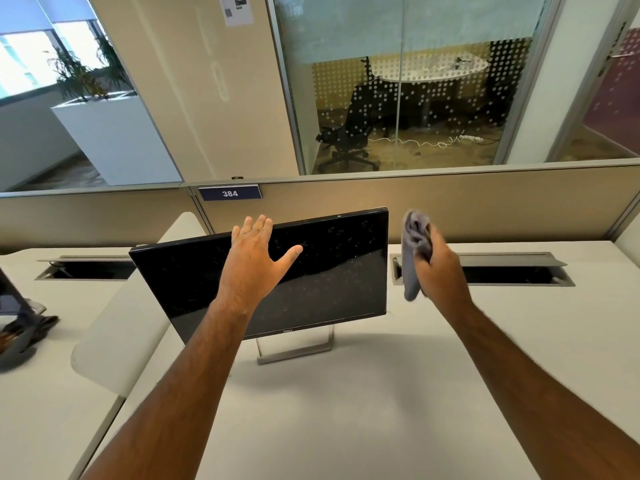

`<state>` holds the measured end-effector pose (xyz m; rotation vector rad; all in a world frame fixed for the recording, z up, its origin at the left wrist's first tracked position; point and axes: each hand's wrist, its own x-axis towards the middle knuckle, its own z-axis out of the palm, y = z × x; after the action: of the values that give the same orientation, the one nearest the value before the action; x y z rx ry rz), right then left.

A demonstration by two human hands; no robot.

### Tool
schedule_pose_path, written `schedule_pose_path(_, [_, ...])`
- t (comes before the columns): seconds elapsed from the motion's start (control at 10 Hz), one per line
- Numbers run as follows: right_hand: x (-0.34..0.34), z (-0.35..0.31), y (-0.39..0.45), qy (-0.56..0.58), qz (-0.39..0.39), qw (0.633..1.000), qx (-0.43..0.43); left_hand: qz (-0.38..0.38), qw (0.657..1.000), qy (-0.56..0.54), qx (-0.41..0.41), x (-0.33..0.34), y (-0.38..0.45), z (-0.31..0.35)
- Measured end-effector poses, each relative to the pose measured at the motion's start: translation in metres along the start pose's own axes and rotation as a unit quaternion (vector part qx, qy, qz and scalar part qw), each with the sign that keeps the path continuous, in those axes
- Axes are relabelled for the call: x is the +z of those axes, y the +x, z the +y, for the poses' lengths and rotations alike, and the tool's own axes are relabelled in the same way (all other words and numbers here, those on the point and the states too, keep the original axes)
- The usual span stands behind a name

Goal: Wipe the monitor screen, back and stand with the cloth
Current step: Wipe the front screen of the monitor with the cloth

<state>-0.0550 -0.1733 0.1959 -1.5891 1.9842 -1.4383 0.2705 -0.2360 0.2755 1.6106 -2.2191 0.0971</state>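
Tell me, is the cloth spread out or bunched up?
Bunched up. The right hand grips the grey cloth in a crumpled wad, one end hanging below, off the monitor.

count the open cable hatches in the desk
2: one cable hatch left of the monitor, one cable hatch to its right behind the right hand. The monitor may hide more.

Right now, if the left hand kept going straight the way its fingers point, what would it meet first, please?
Probably the monitor's top edge: the open left hand already reaches toward it, though whether it touches is unclear.
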Motion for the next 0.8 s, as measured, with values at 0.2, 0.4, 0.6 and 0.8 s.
schedule_pose_path(0.2, [0.009, -0.047, 0.013, -0.141, 0.06, 0.953, -0.263, 0.007, 1.0, -0.017, 0.004, 0.001, -0.003, -0.003])
schedule_pose_path(0.4, [0.038, -0.025, 0.008, -0.231, 0.017, 0.929, -0.289, 0.004, 0.999, -0.033, 0.012, 0.004, -0.001, -0.011])
schedule_pose_path(0.6, [0.038, 0.015, -0.002, -0.279, -0.015, 0.903, -0.325, 0.02, 0.999, -0.048, 0.008, 0.005, -0.001, -0.009])
schedule_pose_path(0.8, [0.019, -0.003, 0.019, -0.275, 0.032, 0.907, -0.317, 0.022, 0.999, -0.048, 0.006, 0.006, -0.002, -0.009])
